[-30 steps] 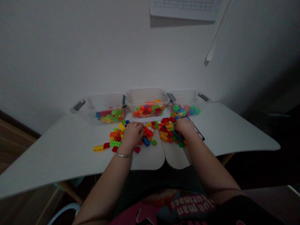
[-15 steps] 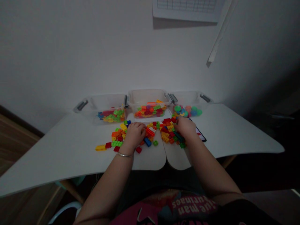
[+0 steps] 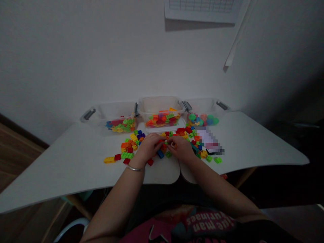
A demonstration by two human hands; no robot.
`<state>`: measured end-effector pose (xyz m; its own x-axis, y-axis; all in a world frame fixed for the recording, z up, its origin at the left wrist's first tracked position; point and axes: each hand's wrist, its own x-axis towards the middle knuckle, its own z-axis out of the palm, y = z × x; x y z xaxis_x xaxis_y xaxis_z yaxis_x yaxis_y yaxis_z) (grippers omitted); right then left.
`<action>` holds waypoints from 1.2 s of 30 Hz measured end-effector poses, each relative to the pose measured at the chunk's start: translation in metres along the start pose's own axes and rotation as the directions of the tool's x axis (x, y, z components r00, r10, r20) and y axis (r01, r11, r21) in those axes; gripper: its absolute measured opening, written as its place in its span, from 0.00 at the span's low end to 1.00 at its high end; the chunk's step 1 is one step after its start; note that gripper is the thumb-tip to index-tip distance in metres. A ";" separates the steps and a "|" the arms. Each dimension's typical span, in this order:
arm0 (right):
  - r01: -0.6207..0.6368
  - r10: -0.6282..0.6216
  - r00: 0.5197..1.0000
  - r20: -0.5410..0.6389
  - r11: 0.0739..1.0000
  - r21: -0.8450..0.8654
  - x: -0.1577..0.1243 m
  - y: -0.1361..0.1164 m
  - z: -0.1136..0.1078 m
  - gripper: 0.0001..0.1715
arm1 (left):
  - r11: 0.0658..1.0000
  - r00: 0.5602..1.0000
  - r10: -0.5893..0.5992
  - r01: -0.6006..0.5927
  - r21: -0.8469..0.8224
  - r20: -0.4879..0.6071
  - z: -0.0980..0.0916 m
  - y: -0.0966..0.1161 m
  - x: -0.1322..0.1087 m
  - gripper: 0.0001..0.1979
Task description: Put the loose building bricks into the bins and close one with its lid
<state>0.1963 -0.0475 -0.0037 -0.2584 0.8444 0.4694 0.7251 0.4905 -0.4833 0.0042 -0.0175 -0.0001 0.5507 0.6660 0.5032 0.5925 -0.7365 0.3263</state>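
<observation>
In the head view, my left hand [image 3: 150, 146] and right hand [image 3: 181, 147] come close together at the centre of the frame, over the scattered toy bricks [image 3: 127, 155] on a white table [image 3: 76, 162]. The fingers of both are bent and partly spread, thumbs near the fingertips; I cannot tell whether either pinches a brick, since the pieces between them are small and half hidden. A blue brick [image 3: 160, 154] lies just below the gap between my hands, and a long yellow brick [image 3: 109, 160] sits at the left end of the spread. Right of centre, two lime-green bricks lie near a flat, pixelated device [image 3: 209, 140]. Behind the bricks stand three clear plastic bins: the left bin [image 3: 111, 109] has green, yellow, blue and red pieces, the middle bin [image 3: 159, 101] mostly orange, red and green ones, the right bin [image 3: 202, 104] rounded green, blue and pink ones. A silver bangle [image 3: 135, 168] circles my left wrist, and a gridded sheet [image 3: 199, 17] hangs at the upper right.
</observation>
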 end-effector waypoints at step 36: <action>0.057 -0.063 0.997 -0.042 0.988 -0.145 -0.005 0.015 -0.007 0.10 | 0.667 0.727 -0.398 0.648 0.367 -0.559 -0.072 -0.055 0.020 0.17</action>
<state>0.2124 -0.0455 -0.0080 -0.2766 0.8017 0.5299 0.7940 0.5013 -0.3440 -0.0597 0.0280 0.0500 -0.1644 0.7114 0.6833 0.9681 -0.0165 0.2500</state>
